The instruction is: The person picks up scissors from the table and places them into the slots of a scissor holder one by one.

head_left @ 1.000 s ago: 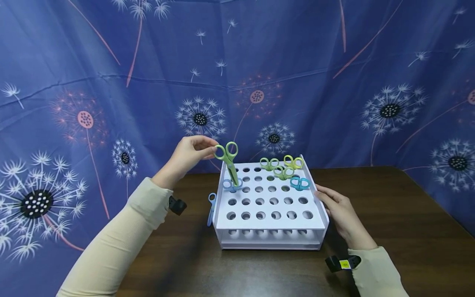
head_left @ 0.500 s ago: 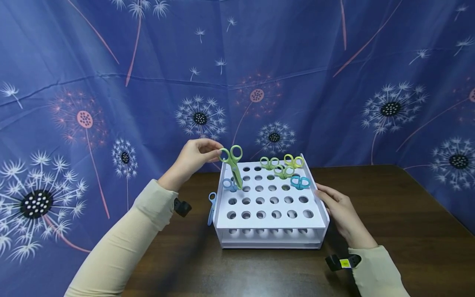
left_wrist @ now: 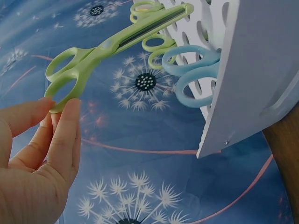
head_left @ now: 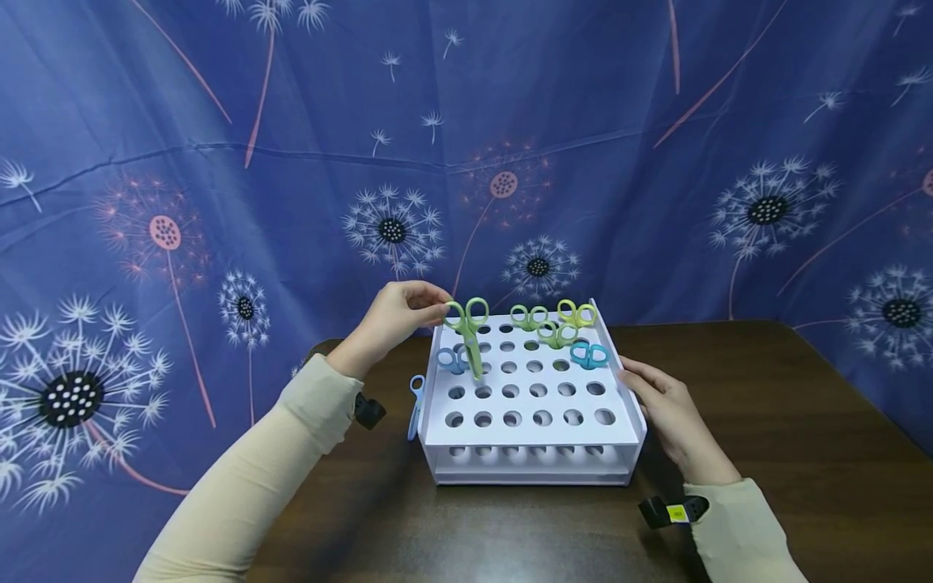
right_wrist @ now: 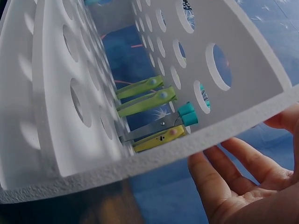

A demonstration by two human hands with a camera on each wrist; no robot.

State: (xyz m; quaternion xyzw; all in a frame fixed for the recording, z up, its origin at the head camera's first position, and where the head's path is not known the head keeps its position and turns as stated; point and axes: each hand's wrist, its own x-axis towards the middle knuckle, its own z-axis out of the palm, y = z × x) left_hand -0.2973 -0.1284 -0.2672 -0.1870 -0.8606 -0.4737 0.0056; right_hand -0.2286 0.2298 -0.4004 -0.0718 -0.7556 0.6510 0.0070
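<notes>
My left hand (head_left: 394, 318) pinches one handle loop of the green scissors (head_left: 472, 344). Their closed blades point down over the left part of the white rack (head_left: 525, 436), and in the left wrist view the tip (left_wrist: 188, 8) is above the holed top. Pale blue scissors (head_left: 453, 367) stand in a hole at the rack's left side. Toward the back right are two green pairs, yellow scissors (head_left: 577, 317) and teal scissors (head_left: 589, 359), with blades hanging below the top board in the right wrist view. My right hand (head_left: 672, 417) rests its extended fingertips against the rack's right side wall.
Another blue pair of scissors (head_left: 415, 413) shows outside the rack's left wall. The rack stands on a dark wooden table (head_left: 758, 405). Behind it hangs a blue dandelion-print cloth (head_left: 627, 202). Several rows of round holes cover the rack's top.
My left hand has moved right and down with the green scissors, carrying them lower over the rack's left part. My right hand has stayed at the rack's right side.
</notes>
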